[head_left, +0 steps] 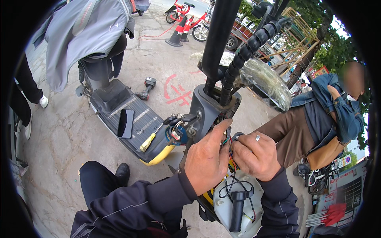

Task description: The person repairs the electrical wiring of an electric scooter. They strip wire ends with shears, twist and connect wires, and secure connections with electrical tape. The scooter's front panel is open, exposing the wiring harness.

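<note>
My left hand (206,160) is at the opened steering column (204,109) of an electric scooter, index finger stretched upward and thumb pressed in close to a bundle of thin coloured wires (234,164). Facing it, my right hand (256,154), with a ring on one finger, has its fingers curled and pinched on the same wires. The fingertips partly hide what they grip. Below the hands, a black handlebar grip (237,210) with a loose black cable rests on a white scooter panel (222,198). A bunch of keys (176,133) hangs beside the column.
On the footboard (139,113) lie a phone (126,123) and a yellow-handled screwdriver (148,142). A cordless drill (146,88) is on the ground beyond. One person (321,107) sits at the right; another person's legs (29,87) show left. Traffic cones (176,31) and a red bicycle (190,18) stand behind.
</note>
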`<state>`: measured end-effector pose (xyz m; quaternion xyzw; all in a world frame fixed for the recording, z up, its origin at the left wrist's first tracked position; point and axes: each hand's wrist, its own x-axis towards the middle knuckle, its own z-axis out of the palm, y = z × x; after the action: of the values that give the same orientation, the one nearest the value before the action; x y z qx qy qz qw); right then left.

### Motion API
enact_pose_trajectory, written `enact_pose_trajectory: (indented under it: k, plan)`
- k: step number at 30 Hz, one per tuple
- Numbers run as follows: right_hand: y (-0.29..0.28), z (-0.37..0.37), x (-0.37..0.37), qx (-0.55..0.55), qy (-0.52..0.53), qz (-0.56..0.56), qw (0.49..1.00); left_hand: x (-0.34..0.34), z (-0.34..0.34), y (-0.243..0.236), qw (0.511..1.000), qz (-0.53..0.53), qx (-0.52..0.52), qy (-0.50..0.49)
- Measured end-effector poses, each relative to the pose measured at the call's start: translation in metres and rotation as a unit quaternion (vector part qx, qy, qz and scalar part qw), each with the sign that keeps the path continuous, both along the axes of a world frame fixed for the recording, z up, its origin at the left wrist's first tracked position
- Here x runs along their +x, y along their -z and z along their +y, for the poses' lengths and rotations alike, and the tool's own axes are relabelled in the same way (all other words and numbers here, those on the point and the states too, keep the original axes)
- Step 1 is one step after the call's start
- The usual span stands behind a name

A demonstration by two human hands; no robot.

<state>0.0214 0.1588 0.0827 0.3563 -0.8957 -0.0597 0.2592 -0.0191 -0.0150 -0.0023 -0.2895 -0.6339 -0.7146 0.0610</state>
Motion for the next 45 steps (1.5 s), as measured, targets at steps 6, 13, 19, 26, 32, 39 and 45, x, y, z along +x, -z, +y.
enact_pose_trajectory:
  k: [6,13,19,26,32,39,45]
  plan:
    - [0.006,-0.019,0.006,-0.399,0.198,-0.275,0.852,0.001,0.000,0.000,1.000,-0.012,-0.001,-0.004]
    - [0.002,-0.009,0.003,-0.624,0.232,-0.475,0.575,0.002,0.000,-0.001,1.000,-0.026,-0.007,0.004]
    - [-0.001,-0.018,0.021,-0.393,0.212,-0.188,0.874,0.001,-0.002,-0.002,0.999,-0.037,0.002,0.021]
    - [0.009,-0.032,0.020,-0.236,0.147,-0.031,0.960,0.002,-0.004,-0.003,0.999,-0.041,-0.005,0.026]
    - [0.015,-0.038,0.023,-0.322,0.209,-0.079,0.920,0.002,-0.005,-0.004,0.998,-0.046,-0.008,0.029]
    - [0.013,-0.040,0.023,-0.396,0.249,-0.160,0.869,0.001,-0.006,-0.004,0.999,-0.041,-0.008,0.028]
    - [0.015,-0.039,0.022,-0.453,0.269,-0.203,0.826,0.003,-0.008,-0.005,0.994,-0.081,0.031,0.061]
